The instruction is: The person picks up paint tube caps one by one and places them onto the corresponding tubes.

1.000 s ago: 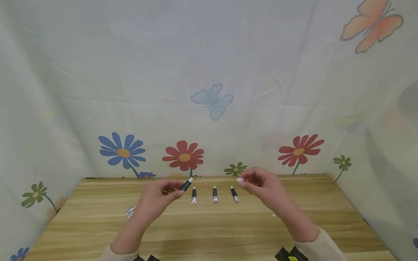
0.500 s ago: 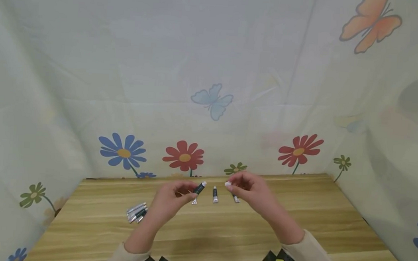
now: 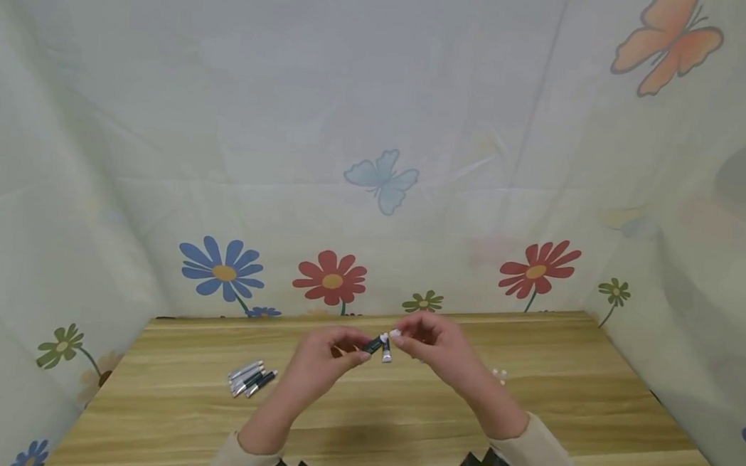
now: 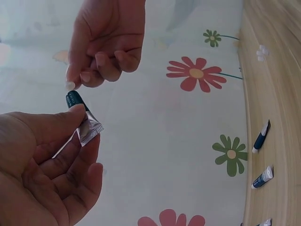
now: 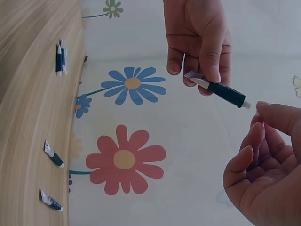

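Observation:
My left hand (image 3: 323, 365) pinches a small paint tube (image 3: 375, 344) with a dark green body and a silver crimped end. The tube tilts, its white nozzle (image 5: 247, 105) pointing toward the right hand. Between thumb and fingertips, my right hand (image 3: 439, 347) pinches a small white cap (image 3: 395, 333), right at the nozzle. Both hands are raised over the table, as the left wrist view shows. Below them another dark tube (image 3: 386, 351) lies on the wood, and more tubes in that row are hidden by the hands in the head view.
Several paint tubes (image 3: 251, 379) lie bunched on the left of the wooden table (image 3: 361, 432). Small white caps (image 3: 499, 376) sit to the right of the right forearm. A flower-printed cloth (image 3: 275, 149) rises behind the table's back edge and along both sides.
My hands have come together: the left moved right with the tube, the right moved left with the cap. The bunched tubes and loose caps have come out from behind the forearms.

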`<state>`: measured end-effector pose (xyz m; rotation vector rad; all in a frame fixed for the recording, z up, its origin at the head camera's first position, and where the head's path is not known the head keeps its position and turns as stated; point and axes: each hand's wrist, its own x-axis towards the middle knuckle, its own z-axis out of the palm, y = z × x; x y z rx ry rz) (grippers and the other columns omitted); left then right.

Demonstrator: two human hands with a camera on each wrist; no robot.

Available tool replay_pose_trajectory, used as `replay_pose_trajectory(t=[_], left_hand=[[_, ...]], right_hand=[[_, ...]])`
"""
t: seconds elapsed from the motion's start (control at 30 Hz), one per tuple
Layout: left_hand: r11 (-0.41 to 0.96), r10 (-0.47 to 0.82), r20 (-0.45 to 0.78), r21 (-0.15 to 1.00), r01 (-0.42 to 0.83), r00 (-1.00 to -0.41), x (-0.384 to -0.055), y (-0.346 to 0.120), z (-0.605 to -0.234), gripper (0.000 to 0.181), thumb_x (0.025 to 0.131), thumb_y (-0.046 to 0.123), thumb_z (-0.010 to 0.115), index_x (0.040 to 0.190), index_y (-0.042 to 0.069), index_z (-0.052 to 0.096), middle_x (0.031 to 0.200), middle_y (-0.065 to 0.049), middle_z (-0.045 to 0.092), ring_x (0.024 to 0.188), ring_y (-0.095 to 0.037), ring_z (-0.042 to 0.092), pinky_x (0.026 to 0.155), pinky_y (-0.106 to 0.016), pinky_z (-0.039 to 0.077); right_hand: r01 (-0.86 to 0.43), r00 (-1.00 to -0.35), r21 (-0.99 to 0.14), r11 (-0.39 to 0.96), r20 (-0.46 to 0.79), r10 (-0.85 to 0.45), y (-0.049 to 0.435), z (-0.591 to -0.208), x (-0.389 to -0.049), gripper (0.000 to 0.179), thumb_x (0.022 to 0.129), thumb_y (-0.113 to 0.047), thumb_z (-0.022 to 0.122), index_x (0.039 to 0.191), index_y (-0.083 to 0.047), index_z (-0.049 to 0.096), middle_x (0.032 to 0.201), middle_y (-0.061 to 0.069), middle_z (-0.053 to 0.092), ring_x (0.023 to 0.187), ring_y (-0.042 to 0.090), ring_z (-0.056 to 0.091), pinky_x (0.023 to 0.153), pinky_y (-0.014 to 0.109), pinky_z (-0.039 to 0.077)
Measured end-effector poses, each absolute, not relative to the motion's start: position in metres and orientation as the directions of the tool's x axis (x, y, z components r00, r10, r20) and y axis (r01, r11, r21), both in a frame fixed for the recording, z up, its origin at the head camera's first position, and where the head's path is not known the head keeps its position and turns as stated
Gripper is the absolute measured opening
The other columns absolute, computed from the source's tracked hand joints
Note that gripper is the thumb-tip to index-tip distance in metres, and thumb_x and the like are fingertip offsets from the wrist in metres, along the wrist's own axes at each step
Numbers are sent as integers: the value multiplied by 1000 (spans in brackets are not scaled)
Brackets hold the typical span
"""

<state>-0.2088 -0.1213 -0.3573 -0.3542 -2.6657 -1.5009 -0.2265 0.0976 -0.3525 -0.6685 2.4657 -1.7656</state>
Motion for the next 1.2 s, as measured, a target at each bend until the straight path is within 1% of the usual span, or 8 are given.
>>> replay_pose_trajectory(t=[0.2, 0.53, 0.73, 0.9, 0.97, 1.03, 1.1, 1.2], left_hand=[[516, 194, 180, 817, 257, -964, -209, -120, -359, 13, 92, 12, 76, 105, 11, 78, 95, -4, 78, 75, -13, 60, 68, -22, 51], [550, 200, 244, 774, 315, -949, -207, -118, -360, 12, 92, 12, 76, 104, 12, 78, 94, -1, 78, 80, -9, 63, 73, -20, 52], [558, 198, 255, 765, 322, -947, -209, -116, -362, 13, 92, 12, 76, 105, 12, 78, 96, -1, 78, 83, -10, 64, 75, -20, 52], [554, 206, 270, 760, 340, -940, -210, -117, -363, 14, 92, 13, 75, 106, 12, 77, 97, -2, 78, 83, -10, 65, 75, -19, 53], [551, 208, 281, 757, 350, -937, -210, -117, -364, 14, 92, 14, 75, 106, 12, 77, 97, -2, 78, 82, -10, 65, 75, -18, 53], [545, 208, 293, 757, 359, -933, -209, -117, -364, 14, 92, 14, 76, 105, 11, 78, 97, -2, 78, 81, -10, 64, 75, -18, 53], [539, 205, 299, 761, 362, -932, -209, -117, -365, 13, 92, 13, 76, 104, 11, 78, 96, -2, 78, 81, -10, 64, 74, -18, 52], [527, 203, 302, 768, 364, -932, -209, -117, -366, 12, 92, 12, 75, 104, 11, 78, 95, -3, 78, 82, -11, 65, 73, -19, 52]], right_hand=[[-344, -890, -904, 252, 229, -395, 96, -356, -228, 18, 98, -12, 68, 110, 2, 69, 89, 7, 63, 74, 10, 53, 66, 21, 47], [-327, -892, -914, 239, 215, -398, 94, -359, -227, 21, 99, -16, 68, 110, 2, 67, 91, 8, 64, 76, 11, 53, 67, 22, 48], [-307, -900, -917, 254, 193, -390, 93, -360, -229, 20, 99, -16, 67, 109, 2, 65, 93, 8, 63, 78, 14, 53, 68, 22, 47], [-313, -897, -914, 258, 195, -397, 93, -361, -231, 27, 100, -17, 66, 120, 1, 65, 93, 7, 62, 77, 13, 54, 68, 21, 48], [-311, -895, -918, 246, 196, -400, 93, -362, -231, 28, 100, -18, 66, 121, 1, 66, 93, 6, 62, 77, 13, 54, 68, 22, 48], [-303, -897, -923, 235, 193, -398, 92, -363, -232, 26, 100, -18, 66, 118, 1, 66, 91, 4, 61, 77, 13, 54, 68, 22, 48], [-301, -900, -925, 232, 195, -391, 91, -364, -232, 22, 99, -18, 68, 110, 1, 67, 88, 1, 61, 76, 13, 53, 68, 22, 48], [-318, -900, -916, 244, 211, -381, 90, -366, -233, 22, 97, -19, 71, 99, 2, 65, 84, -1, 59, 73, 11, 51, 66, 23, 46]])
